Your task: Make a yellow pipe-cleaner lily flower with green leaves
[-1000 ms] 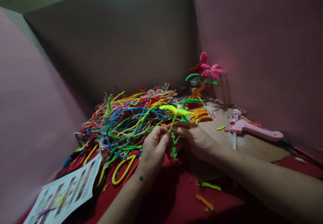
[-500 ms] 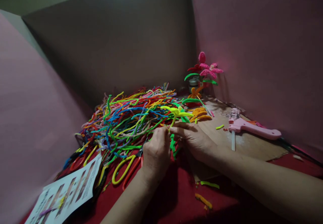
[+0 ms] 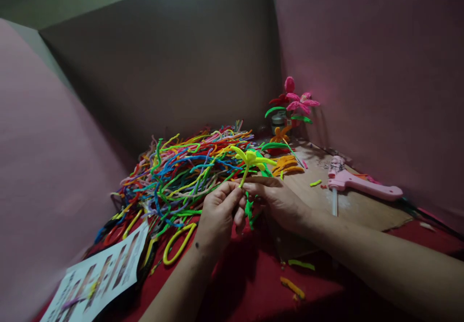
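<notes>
A yellow pipe-cleaner flower [image 3: 250,158] stands upright between my hands, its petals spread above my fingers. My left hand [image 3: 221,213] pinches the lower stem between thumb and fingers. Close against it, my right hand [image 3: 277,198] is closed around the same stem from the other side. The stem's lower end is hidden by my fingers. Green pipe-cleaner pieces [image 3: 249,212] show below and behind my hands. Just left of my left hand lie scissors with a yellow handle loop [image 3: 179,244], partly covered.
A large heap of coloured pipe cleaners [image 3: 188,167] lies behind my hands. On the right, a pink glue gun [image 3: 362,185] rests on cardboard [image 3: 377,213]. Finished pink flowers [image 3: 302,101] stand at the back. A printed sheet [image 3: 105,269] is at front left; orange bundles [image 3: 286,165] lie nearby.
My left hand has rotated, so its thumb and fingers now show at the stem. The yellow flower has turned and tilted slightly. My right hand has stayed nearly in place.
</notes>
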Demonstrator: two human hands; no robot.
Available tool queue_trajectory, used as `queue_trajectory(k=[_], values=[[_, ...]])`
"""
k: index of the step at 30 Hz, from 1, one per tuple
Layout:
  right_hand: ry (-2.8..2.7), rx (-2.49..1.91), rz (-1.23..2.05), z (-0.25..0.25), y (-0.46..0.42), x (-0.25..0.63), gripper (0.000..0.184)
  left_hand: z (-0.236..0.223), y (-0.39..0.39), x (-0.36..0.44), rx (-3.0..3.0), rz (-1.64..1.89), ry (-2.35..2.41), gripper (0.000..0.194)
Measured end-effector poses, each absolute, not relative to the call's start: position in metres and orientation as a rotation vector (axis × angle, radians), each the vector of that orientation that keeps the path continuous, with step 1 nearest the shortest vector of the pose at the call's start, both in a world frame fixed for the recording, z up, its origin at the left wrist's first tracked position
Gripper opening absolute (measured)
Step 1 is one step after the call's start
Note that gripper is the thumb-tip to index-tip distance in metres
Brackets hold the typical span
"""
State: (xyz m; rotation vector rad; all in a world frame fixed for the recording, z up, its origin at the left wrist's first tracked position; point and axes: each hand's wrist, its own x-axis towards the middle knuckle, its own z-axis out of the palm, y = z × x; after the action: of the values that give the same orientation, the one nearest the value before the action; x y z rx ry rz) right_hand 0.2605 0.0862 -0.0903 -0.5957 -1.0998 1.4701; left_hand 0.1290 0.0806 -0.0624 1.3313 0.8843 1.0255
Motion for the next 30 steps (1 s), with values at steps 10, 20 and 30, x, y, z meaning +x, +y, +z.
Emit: queue_trajectory(k=[10, 20, 30], values=[[-1.095, -0.522, 1.552, -0.0936, 0.0873, 0.261, 0.017, -0.0627, 0.0843, 0.1249, 1.148, 0.919, 0.71, 0.017], [-0.948, -0.474, 1.539, -0.0927, 0.0856, 0.259, 0.019, -0.0614, 0.0791, 0.1322, 1.722, 1.144, 1.062, 0.015], [-1.167, -0.556, 1.442, -0.097, 0.0886, 0.2643, 0.03, -0.0638, 0.0799, 0.1287, 1.467, 1.121, 0.947, 0.017]])
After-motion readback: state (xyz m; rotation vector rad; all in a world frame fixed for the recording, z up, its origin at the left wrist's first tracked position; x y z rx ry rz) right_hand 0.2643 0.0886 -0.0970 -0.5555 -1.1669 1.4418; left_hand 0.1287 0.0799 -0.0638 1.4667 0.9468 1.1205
